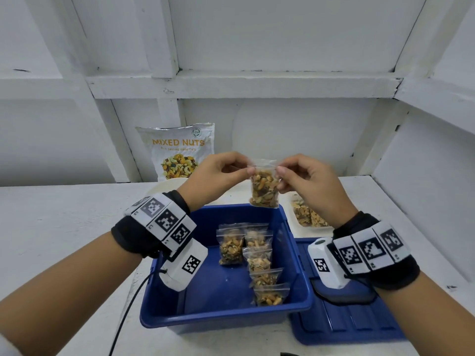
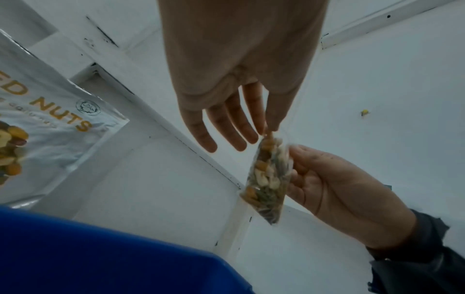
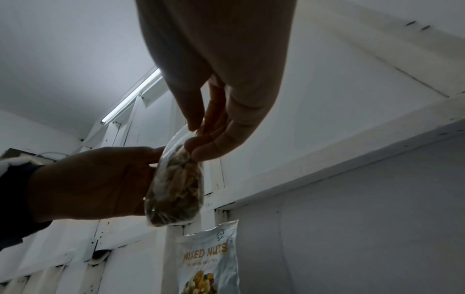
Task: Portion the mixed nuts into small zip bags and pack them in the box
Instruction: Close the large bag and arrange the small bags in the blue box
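Observation:
A small clear zip bag filled with mixed nuts hangs upright above the far rim of the blue box. My left hand pinches its top left corner and my right hand pinches its top right corner. The left wrist view shows the zip bag edge-on between my left hand and my right hand. In the right wrist view the zip bag is dim under my right hand. Several filled bags lie inside the box.
The big Mixed Nuts pouch leans on the back wall. A white tray of loose nuts sits right of the box. The blue lid lies at the front right. A black cable runs down the front left.

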Demonstrator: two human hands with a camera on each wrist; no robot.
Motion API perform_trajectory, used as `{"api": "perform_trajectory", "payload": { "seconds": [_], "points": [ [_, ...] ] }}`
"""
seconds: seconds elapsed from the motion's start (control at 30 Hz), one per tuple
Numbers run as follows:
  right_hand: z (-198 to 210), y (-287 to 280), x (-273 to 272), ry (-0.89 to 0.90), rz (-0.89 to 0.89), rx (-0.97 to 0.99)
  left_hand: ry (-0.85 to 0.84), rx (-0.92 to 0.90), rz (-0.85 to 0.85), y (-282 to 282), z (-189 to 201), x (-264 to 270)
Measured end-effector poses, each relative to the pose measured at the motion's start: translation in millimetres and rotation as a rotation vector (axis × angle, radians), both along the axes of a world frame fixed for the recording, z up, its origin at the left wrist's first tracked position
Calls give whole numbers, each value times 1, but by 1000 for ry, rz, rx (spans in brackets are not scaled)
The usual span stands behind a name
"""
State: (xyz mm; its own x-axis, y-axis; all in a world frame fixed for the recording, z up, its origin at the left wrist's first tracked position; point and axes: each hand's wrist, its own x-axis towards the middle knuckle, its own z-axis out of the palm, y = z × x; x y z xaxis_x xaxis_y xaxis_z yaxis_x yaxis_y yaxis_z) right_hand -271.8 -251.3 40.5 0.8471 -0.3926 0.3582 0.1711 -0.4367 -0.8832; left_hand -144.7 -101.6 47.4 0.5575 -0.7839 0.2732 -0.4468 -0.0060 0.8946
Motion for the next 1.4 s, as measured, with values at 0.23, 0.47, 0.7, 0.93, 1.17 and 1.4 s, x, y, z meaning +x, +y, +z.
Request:
{"api": "perform_trajectory", "payload": {
  "seconds": [0.23,0.47,0.7,0.93,1.17,1.4],
  "points": [
    [1,13,6,-15,34,-8,33,-127,66,12,-6,-1],
    [-12,20,10,-6,-6,-24,-180,-111,174,15,-13,0],
    [-17,21,9,-18,-41,-17,-177,-78,158,16,-15,1],
    [-14,21,7,-35,-68,-133,-150,-70,103,15,-13,-2],
    [-8,25,3,-57,-50,-190,-315,-77,126,13,-13,-3],
    [-4,26,2,-67,-29,-213,-290,-92,86,11,-9,-7]
  ]
}}
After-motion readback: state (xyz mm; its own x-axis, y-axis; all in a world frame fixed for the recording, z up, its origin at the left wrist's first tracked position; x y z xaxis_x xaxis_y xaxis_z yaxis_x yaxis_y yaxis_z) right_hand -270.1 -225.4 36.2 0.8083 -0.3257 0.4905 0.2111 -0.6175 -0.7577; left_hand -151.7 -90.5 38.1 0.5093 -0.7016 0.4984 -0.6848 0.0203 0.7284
